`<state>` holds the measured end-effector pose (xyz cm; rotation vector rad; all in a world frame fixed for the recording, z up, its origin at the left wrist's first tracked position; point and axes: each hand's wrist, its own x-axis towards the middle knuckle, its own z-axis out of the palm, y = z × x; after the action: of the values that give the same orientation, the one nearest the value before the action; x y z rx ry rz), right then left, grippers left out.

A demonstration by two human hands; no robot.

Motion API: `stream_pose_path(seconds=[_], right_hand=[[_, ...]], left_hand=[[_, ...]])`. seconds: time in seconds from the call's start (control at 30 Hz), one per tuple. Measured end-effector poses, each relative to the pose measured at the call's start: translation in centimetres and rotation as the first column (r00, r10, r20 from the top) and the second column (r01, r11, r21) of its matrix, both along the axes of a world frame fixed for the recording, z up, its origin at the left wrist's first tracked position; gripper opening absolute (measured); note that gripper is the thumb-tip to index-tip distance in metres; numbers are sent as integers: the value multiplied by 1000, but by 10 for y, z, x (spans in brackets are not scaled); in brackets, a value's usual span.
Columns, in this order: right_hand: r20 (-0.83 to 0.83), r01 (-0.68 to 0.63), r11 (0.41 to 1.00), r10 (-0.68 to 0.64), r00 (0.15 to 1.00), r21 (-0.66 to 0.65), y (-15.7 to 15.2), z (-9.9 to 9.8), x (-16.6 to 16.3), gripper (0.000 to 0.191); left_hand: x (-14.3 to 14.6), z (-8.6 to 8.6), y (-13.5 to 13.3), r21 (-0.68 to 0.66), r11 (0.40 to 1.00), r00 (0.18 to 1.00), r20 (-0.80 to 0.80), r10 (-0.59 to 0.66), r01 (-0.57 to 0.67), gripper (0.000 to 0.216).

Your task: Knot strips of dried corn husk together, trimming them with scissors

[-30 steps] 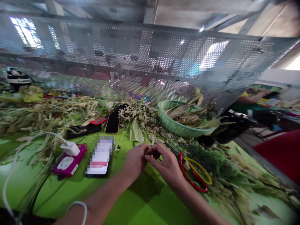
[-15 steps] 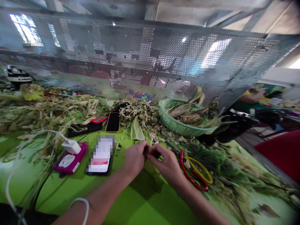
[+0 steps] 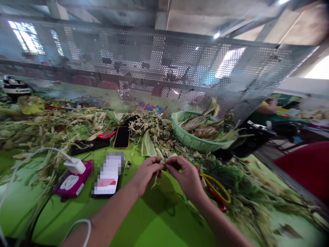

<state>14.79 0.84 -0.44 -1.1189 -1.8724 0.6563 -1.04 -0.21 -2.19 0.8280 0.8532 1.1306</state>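
Observation:
My left hand point(image 3: 145, 172) and my right hand point(image 3: 186, 175) meet above the green table point(image 3: 154, 223), fingertips pinched together on a small pale plant piece point(image 3: 157, 177) that dangles between them. Both hands are closed on it. Red and yellow handled scissors point(image 3: 217, 192) lie on the table just right of my right hand. A heap of dried pale leaves point(image 3: 154, 132) lies just beyond the hands.
A green basket point(image 3: 195, 139) of husks stands at the back right. A lit phone point(image 3: 108, 175), a dark phone point(image 3: 122, 137) and a pink power strip point(image 3: 72, 180) with a white charger lie to the left. A perforated metal screen point(image 3: 154, 65) backs the table. Green stems pile at the right.
My hands have lifted slightly off the table, and a pale plant strip now hangs from the pinch. The view has tilted a little.

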Motion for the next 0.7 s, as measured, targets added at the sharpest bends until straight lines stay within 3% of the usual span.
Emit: stream_pose_path(seconds=[0.23, 0.57, 0.7], right_hand=[[71, -25, 994, 17, 997, 109, 0, 4, 2, 7], [255, -158, 936, 77, 964, 316, 0, 12, 4, 21], [263, -159, 930, 70, 962, 332, 1, 10, 4, 13]], left_hand=[[-1, 1, 3, -5, 1000, 1000, -12, -5, 5, 32], [0, 2, 5, -97, 995, 993, 121, 11, 1, 31], [0, 1, 6, -100, 995, 993, 113, 20, -9, 31]])
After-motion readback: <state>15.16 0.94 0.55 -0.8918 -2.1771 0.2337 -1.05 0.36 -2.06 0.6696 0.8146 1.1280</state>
